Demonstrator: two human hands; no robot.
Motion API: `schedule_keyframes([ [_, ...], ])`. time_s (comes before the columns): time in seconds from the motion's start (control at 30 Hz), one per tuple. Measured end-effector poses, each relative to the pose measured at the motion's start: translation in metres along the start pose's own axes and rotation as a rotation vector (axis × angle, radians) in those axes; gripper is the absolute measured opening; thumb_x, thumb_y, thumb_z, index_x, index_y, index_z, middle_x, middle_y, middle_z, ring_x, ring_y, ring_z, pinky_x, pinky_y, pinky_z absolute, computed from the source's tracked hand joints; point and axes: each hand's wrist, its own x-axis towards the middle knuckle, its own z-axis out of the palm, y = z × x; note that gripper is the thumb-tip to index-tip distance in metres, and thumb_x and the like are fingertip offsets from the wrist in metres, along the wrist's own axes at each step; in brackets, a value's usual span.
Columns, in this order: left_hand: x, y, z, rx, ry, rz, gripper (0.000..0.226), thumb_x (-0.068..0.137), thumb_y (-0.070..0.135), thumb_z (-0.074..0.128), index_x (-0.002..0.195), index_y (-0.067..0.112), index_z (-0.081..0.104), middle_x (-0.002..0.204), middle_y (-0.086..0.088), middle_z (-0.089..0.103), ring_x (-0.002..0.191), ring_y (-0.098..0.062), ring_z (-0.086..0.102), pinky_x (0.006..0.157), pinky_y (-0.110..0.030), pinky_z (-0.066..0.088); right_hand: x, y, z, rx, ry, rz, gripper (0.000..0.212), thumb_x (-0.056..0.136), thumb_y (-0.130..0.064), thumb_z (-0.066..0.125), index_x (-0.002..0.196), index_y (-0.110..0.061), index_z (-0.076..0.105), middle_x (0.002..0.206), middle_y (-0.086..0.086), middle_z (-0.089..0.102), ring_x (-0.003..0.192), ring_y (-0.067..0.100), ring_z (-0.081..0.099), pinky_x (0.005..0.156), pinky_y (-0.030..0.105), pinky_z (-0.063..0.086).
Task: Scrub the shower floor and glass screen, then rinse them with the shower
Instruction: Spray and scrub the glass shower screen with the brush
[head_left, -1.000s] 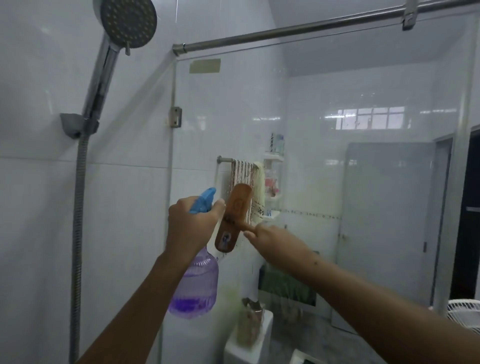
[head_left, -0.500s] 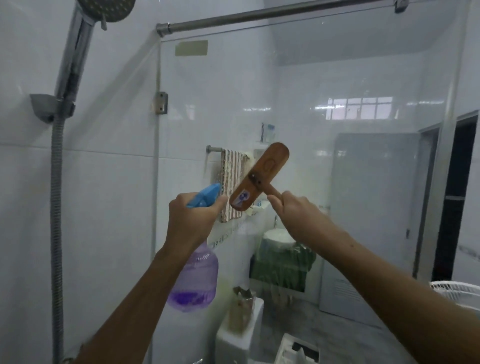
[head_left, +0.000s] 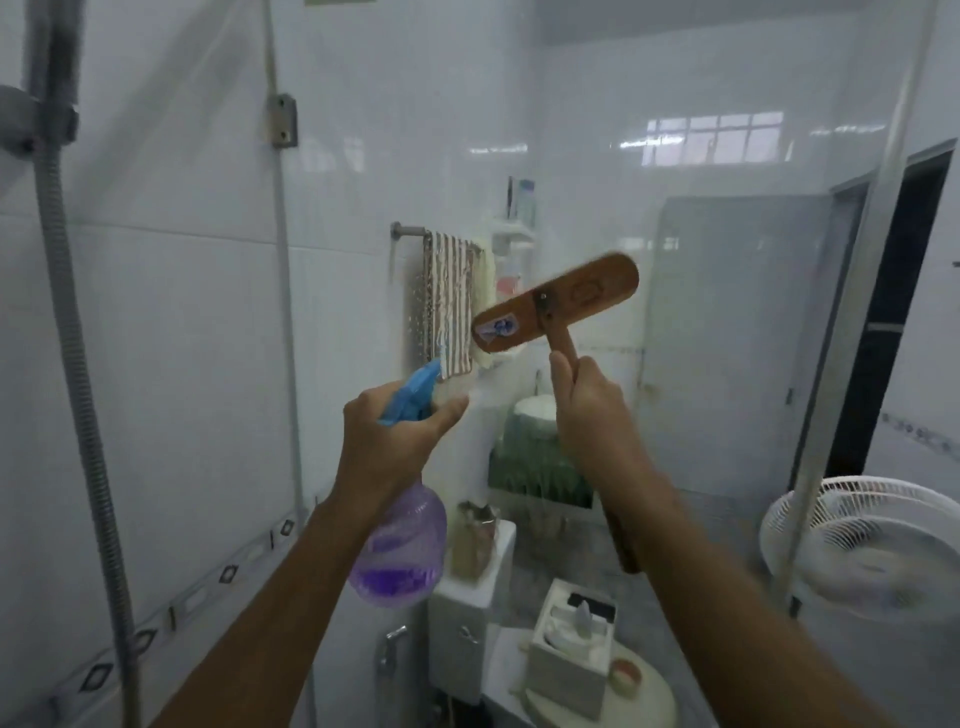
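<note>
Right hand (head_left: 589, 410) closed around the scrub brush (head_left: 556, 306) handle, head apparently pressed against the glass screen (head_left: 727, 364). Left hand (head_left: 395, 441) clenched on spray bottle (head_left: 400, 551), just left of brush. Brush rigid, light; wet handle likely slippery.

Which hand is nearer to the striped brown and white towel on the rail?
Left. The left hand holds the purple spray bottle just below the striped brown and white towel; the right hand grips the wooden brush further right.
</note>
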Motion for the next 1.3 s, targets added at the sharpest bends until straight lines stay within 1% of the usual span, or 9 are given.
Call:
schedule_keyframes([
  [0.1, -0.025, -0.017, 0.005, -0.020, -0.014, -0.054, 0.038, 0.081, 0.033, 0.082, 0.061, 0.017, 0.054, 0.053, 0.008, 0.047, 0.046, -0.004, 0.042, 0.047, -0.012, 0.034, -0.084, 0.065, 0.050, 0.133, -0.018, 0.182, 0.031, 0.103, -0.052, 0.033, 0.095, -0.029, 0.052, 0.081, -0.005, 0.062, 0.065, 0.001, 0.059, 0.052, 0.012, 0.042],
  [0.2, -0.050, -0.029, 0.013, -0.038, -0.029, -0.126, 0.035, 0.083, 0.031, 0.081, 0.062, 0.017, 0.056, 0.052, 0.009, 0.048, 0.043, -0.003, 0.044, 0.045, -0.013, 0.035, -0.138, 0.104, 0.081, 0.116, -0.032, 0.338, 0.043, 0.100, -0.058, 0.031, 0.095, -0.025, 0.058, 0.082, -0.003, 0.066, 0.072, 0.006, 0.064, 0.066, 0.029, 0.055],
  [0.3, -0.066, -0.038, 0.018, -0.049, -0.044, -0.197, 0.030, 0.084, 0.028, 0.080, 0.065, 0.017, 0.059, 0.054, 0.007, 0.051, 0.044, -0.003, 0.048, 0.045, -0.016, 0.042, -0.121, 0.098, 0.074, 0.176, 0.038, 0.302, 0.046, 0.102, -0.058, 0.032, 0.097, -0.023, 0.061, 0.085, 0.000, 0.067, 0.076, 0.012, 0.066, 0.074, 0.048, 0.058],
  [0.5, -0.083, -0.045, 0.031, -0.049, -0.046, -0.258, 0.036, 0.083, 0.024, 0.081, 0.058, 0.023, 0.054, 0.050, 0.010, 0.049, 0.044, -0.003, 0.047, 0.046, -0.019, 0.043, -0.022, 0.032, 0.007, 0.213, 0.224, 0.106, 0.044, 0.107, -0.049, 0.030, 0.095, -0.015, 0.057, 0.075, 0.000, 0.059, 0.066, 0.015, 0.059, 0.057, 0.026, 0.047],
  [0.63, -0.097, -0.056, 0.041, -0.028, -0.080, -0.287, 0.031, 0.082, 0.028, 0.081, 0.062, 0.017, 0.060, 0.054, 0.007, 0.052, 0.047, -0.004, 0.046, 0.049, -0.023, 0.040, -0.051, 0.052, 0.022, 0.169, 0.128, 0.160, 0.039, 0.107, -0.047, 0.030, 0.099, -0.019, 0.055, 0.075, -0.004, 0.056, 0.064, 0.008, 0.056, 0.051, 0.019, 0.040],
  [0.87, -0.115, -0.064, 0.051, -0.071, -0.129, -0.304, 0.024, 0.083, 0.025, 0.080, 0.071, 0.012, 0.064, 0.060, 0.003, 0.056, 0.051, -0.004, 0.050, 0.050, -0.016, 0.043, -0.159, 0.107, 0.087, 0.304, -0.025, 0.410, 0.051, 0.093, -0.061, 0.033, 0.097, -0.017, 0.060, 0.075, -0.003, 0.062, 0.059, 0.000, 0.058, 0.060, 0.020, 0.043],
  [1.0, -0.110, -0.066, 0.051, -0.042, -0.134, -0.309, 0.023, 0.084, 0.023, 0.080, 0.071, 0.015, 0.062, 0.060, 0.005, 0.054, 0.051, -0.005, 0.050, 0.050, -0.013, 0.041, -0.091, 0.065, 0.052, 0.304, 0.079, 0.263, 0.041, 0.105, -0.048, 0.034, 0.088, -0.019, 0.057, 0.069, -0.003, 0.055, 0.049, -0.003, 0.052, 0.045, 0.013, 0.038],
  [1.13, -0.107, -0.068, 0.050, -0.023, -0.114, -0.307, 0.030, 0.083, 0.021, 0.080, 0.063, 0.023, 0.058, 0.056, 0.009, 0.052, 0.049, -0.001, 0.051, 0.049, -0.012, 0.040, -0.039, 0.023, 0.018, 0.315, 0.107, 0.113, 0.037, 0.109, -0.039, 0.031, 0.096, -0.013, 0.054, 0.070, -0.006, 0.050, 0.051, -0.015, 0.052, 0.044, 0.005, 0.038],
  [1.3, -0.111, -0.077, 0.047, 0.034, -0.083, -0.304, 0.041, 0.083, 0.025, 0.080, 0.054, 0.022, 0.052, 0.044, 0.011, 0.045, 0.039, -0.003, 0.046, 0.042, -0.013, 0.033, -0.091, 0.070, 0.061, 0.257, 0.028, 0.235, 0.045, 0.105, -0.049, 0.032, 0.093, -0.014, 0.057, 0.069, -0.002, 0.054, 0.049, -0.005, 0.051, 0.043, 0.011, 0.038],
])
